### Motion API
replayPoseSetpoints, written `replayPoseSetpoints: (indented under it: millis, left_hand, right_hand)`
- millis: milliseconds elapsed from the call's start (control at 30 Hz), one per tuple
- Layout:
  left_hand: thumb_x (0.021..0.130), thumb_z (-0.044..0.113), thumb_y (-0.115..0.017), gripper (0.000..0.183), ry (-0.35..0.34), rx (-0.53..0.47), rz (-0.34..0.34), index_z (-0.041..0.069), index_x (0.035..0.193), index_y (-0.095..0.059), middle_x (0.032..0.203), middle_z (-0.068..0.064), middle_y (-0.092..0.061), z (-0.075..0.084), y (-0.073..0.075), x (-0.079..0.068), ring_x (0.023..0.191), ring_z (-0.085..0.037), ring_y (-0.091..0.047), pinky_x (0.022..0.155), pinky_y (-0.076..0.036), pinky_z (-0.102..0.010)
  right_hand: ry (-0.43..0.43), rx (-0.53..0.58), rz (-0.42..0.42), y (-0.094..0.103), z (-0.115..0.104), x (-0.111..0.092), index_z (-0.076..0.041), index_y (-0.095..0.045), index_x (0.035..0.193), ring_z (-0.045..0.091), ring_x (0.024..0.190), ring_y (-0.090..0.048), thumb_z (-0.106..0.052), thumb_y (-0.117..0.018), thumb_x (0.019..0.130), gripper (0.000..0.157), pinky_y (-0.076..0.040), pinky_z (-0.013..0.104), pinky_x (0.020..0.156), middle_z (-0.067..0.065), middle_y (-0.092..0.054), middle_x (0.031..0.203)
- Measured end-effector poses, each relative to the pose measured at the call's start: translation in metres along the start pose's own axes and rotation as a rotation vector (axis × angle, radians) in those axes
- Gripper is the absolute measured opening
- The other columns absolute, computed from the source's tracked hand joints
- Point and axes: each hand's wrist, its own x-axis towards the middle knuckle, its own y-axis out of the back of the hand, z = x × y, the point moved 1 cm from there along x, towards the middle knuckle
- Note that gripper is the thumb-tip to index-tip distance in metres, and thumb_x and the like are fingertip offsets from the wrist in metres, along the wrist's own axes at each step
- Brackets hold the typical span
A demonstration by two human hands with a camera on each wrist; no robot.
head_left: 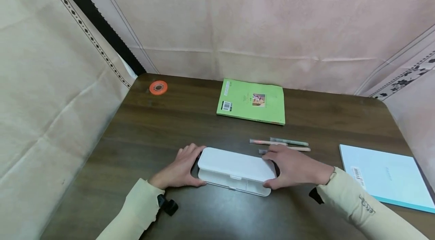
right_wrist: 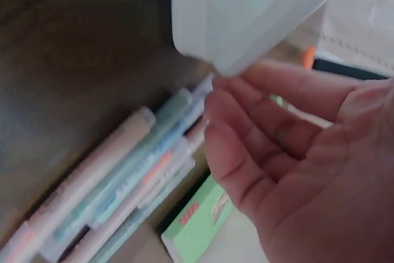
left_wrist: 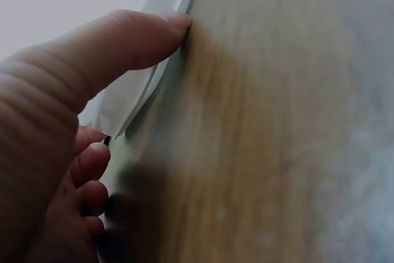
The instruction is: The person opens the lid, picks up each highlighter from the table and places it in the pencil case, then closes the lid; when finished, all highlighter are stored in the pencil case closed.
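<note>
A white pencil case (head_left: pixel 238 164) lies lengthwise on the table, its lid's front edge raised apart from the base's. At its left end, my left hand (head_left: pixel 181 168) holds it between thumb and fingers. The left wrist view shows that thumb (left_wrist: pixel 123 47) along the edge of the case (left_wrist: pixel 132 93). My right hand (head_left: pixel 293 166) grips the right end, thumb at the front corner and fingers at the back. In the right wrist view the fingertips (right_wrist: pixel 225 152) curl by the case's corner (right_wrist: pixel 215 47). What the case holds cannot be seen.
Several pens (head_left: pixel 293 142) lie just behind the right hand. Farther back is a green book (head_left: pixel 244 102). A light blue book (head_left: pixel 384 176) lies at the right, an orange ring-shaped roll (head_left: pixel 158 87) at the far left corner. Pale cloth (head_left: pixel 255 25) hangs behind the table.
</note>
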Motion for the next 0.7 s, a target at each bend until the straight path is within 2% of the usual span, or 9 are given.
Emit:
replayPoseSetpoints:
  millis: [67, 233, 333, 500, 700]
  left_hand:
    - [0.07, 0.048, -0.084, 0.096, 0.002, 0.002, -0.002, 0.01, 0.146, -0.039, 0.116, 0.0, -0.047, 0.001, -0.001, 0.0, 0.102, -0.014, -0.039, 0.083, -0.025, -0.033]
    - [0.07, 0.048, -0.084, 0.096, 0.002, 0.008, -0.001, 0.009, 0.145, -0.039, 0.112, 0.001, -0.046, 0.003, 0.0, 0.0, 0.099, -0.014, -0.037, 0.082, -0.024, -0.032]
    - [0.069, 0.049, -0.084, 0.092, 0.005, 0.013, -0.008, 0.009, 0.141, -0.041, 0.112, 0.0, -0.046, 0.004, 0.0, 0.0, 0.098, -0.014, -0.036, 0.083, -0.024, -0.034]
    - [0.067, 0.051, -0.085, 0.089, 0.009, 0.006, 0.002, 0.009, 0.134, -0.043, 0.115, -0.001, -0.047, 0.003, -0.002, -0.001, 0.1, -0.015, -0.038, 0.085, -0.025, -0.036]
    - [0.065, 0.049, -0.086, 0.087, 0.007, -0.013, 0.026, 0.015, 0.133, -0.042, 0.115, 0.002, -0.046, 0.0, -0.004, -0.005, 0.1, -0.013, -0.038, 0.084, -0.025, -0.034]
  right_hand:
    - [0.012, 0.06, 0.001, 0.004, 0.005, -0.002, -0.015, -0.07, 0.112, 0.018, 0.104, -0.059, -0.058, -0.072, 0.078, 0.055, -0.05, 0.034, 0.085, 0.0, -0.061, 0.115]
    - [0.08, 0.227, 0.042, 0.015, 0.017, -0.006, -0.028, -0.068, 0.094, 0.005, 0.078, -0.056, -0.05, -0.068, 0.088, 0.024, -0.045, 0.022, 0.068, -0.012, -0.058, 0.089]
    - [0.085, 0.307, 0.074, 0.021, 0.023, -0.007, -0.031, -0.068, 0.095, 0.001, 0.075, -0.056, -0.045, -0.067, 0.091, 0.014, -0.046, 0.021, 0.066, -0.017, -0.06, 0.085]
    - [0.036, 0.401, 0.135, 0.025, 0.033, -0.005, -0.026, -0.07, 0.102, 0.004, 0.073, -0.059, -0.035, -0.066, 0.094, 0.013, -0.049, 0.023, 0.066, -0.011, -0.068, 0.087]
    - [-0.1, 0.436, 0.181, 0.028, 0.037, 0.008, -0.026, -0.07, 0.104, 0.013, 0.077, -0.063, -0.036, -0.062, 0.096, 0.015, -0.051, 0.025, 0.072, -0.006, -0.071, 0.089]
